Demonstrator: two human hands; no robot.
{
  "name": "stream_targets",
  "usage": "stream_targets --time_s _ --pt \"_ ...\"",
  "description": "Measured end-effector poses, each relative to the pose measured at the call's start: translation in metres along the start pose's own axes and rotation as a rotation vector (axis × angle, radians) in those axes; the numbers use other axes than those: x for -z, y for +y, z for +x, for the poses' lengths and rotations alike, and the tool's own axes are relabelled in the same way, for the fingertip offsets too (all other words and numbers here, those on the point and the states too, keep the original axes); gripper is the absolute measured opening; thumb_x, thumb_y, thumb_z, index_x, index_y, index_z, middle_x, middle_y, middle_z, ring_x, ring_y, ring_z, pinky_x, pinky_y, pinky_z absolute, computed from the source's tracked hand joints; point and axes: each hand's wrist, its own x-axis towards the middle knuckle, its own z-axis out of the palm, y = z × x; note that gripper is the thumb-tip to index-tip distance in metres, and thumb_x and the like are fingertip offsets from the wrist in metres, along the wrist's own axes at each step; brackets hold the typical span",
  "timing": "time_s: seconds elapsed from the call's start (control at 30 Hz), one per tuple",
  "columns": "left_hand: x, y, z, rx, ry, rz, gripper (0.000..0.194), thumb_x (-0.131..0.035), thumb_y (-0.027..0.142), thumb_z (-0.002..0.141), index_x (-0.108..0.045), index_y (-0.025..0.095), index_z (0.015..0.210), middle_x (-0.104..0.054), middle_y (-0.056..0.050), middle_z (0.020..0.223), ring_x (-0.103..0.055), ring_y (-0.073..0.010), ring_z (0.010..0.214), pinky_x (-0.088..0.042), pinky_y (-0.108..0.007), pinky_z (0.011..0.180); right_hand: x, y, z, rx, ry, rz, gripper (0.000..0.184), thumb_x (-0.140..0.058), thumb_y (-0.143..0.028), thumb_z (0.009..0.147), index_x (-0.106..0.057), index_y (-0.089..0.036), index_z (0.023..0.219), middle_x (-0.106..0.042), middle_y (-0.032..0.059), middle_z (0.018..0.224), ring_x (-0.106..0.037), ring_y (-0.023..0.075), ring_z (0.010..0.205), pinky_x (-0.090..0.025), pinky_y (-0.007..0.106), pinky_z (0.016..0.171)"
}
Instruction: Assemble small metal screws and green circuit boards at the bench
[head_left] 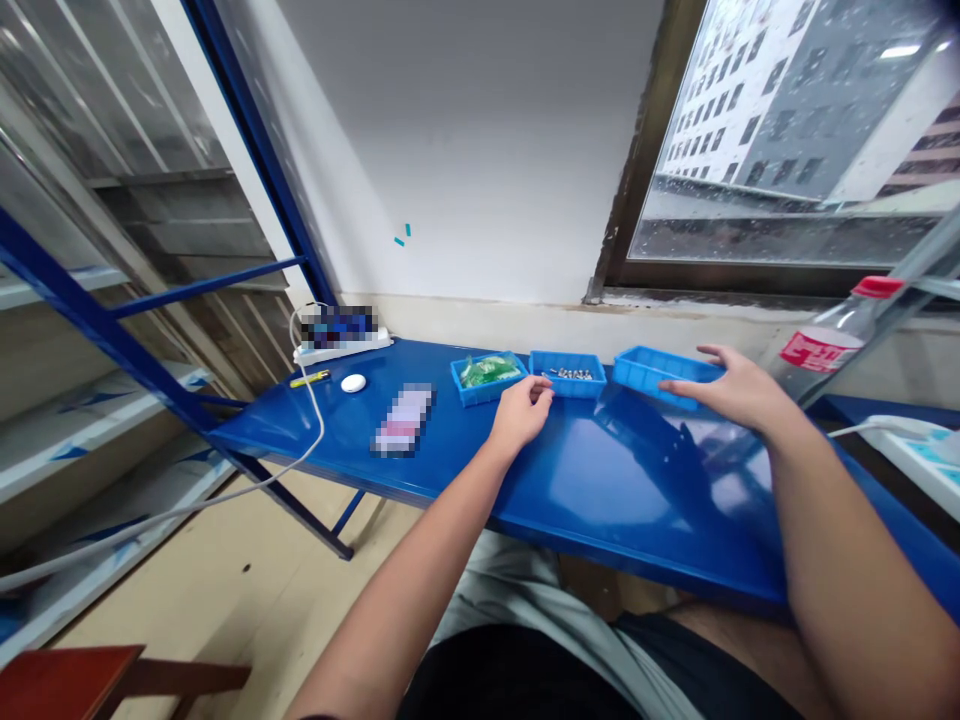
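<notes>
My left hand (521,412) is closed with its fingers curled together, in front of a blue plastic bin (571,388) of small metal parts (576,374). Anything between those fingertips is too small to make out. My right hand (739,390) spans the right end of another blue bin (643,376), thumb along its near side and fingers at the far rim. No contents show in that bin. Left of the middle bin sits a third blue bin (471,394), holding green plastic packets (489,370).
On the blue table (600,480) lie a blurred-out phone-like object (403,420), a white round object (353,383) and a yellow cutter (310,379). A white cable (319,400) hangs over the left edge. A red-capped bottle (829,345) stands right, beside my right arm.
</notes>
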Motion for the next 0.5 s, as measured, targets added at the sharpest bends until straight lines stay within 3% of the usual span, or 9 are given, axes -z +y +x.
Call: stream_targets --time_s 0.1,0.17,0.33,0.5 --pt "-0.002 -0.001 -0.001 -0.014 -0.027 -0.003 0.018 -0.066 0.023 0.091 -0.072 0.018 0.108 -0.077 -0.009 0.105 -0.073 -0.0224 0.097 -0.056 -0.037 0.095 0.003 -0.012 -0.005 0.028 0.128 0.139 0.099 -0.086 -0.062 0.066 -0.052 -0.022 0.150 -0.062 0.0168 0.140 -0.064 0.0333 0.114 -0.050 0.043 0.098" --pt "-0.003 -0.002 -0.002 -0.011 -0.068 0.000 0.030 -0.072 0.026 0.088 -0.070 0.017 0.116 -0.076 -0.011 0.109 -0.072 -0.0235 0.098 -0.057 -0.038 0.095 0.002 -0.016 -0.007 0.070 0.160 0.265 0.099 -0.089 -0.059 0.064 -0.052 -0.024 0.150 -0.062 0.0157 0.140 -0.065 0.0315 0.111 -0.053 0.043 0.095" --pt "-0.001 -0.001 -0.003 0.013 -0.162 -0.020 0.096 -0.093 0.041 0.067 -0.050 0.018 0.150 -0.066 -0.019 0.134 -0.068 -0.0327 0.116 -0.056 -0.046 0.099 -0.003 -0.021 -0.010 0.246 -0.045 0.660 0.107 -0.093 -0.050 0.062 -0.045 -0.025 0.155 -0.059 0.0165 0.144 -0.065 0.0302 0.113 -0.060 0.038 0.086" --pt "0.001 0.001 -0.006 0.037 -0.300 -0.093 0.131 -0.099 0.048 0.052 -0.033 0.021 0.162 -0.049 -0.025 0.152 -0.056 -0.0411 0.133 -0.051 -0.054 0.107 -0.010 -0.032 -0.020 0.372 -0.198 0.703 0.117 -0.094 -0.048 0.062 -0.033 -0.033 0.161 -0.056 0.0133 0.146 -0.063 0.0310 0.123 -0.061 0.044 0.097"
